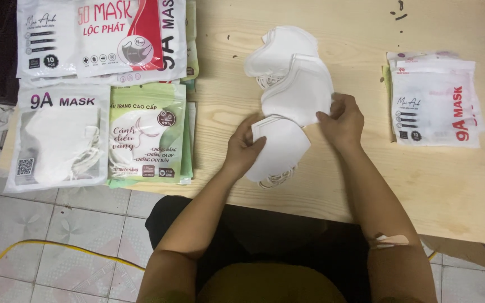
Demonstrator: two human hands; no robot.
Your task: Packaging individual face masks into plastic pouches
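Observation:
Several white folded face masks lie in an overlapping row on the light wooden table. My left hand grips the nearest mask by its left edge. Just beyond it lies the middle mask, and my right hand pinches that one at its lower right edge. A third mask sits farthest away, partly under the middle one. Thin ear loops show beneath the nearest mask.
A stack of white mask pouches lies at the table's right side. At the left are more packets: white ones, a green one and a red-and-white one. A yellow cable lies on the tiled floor.

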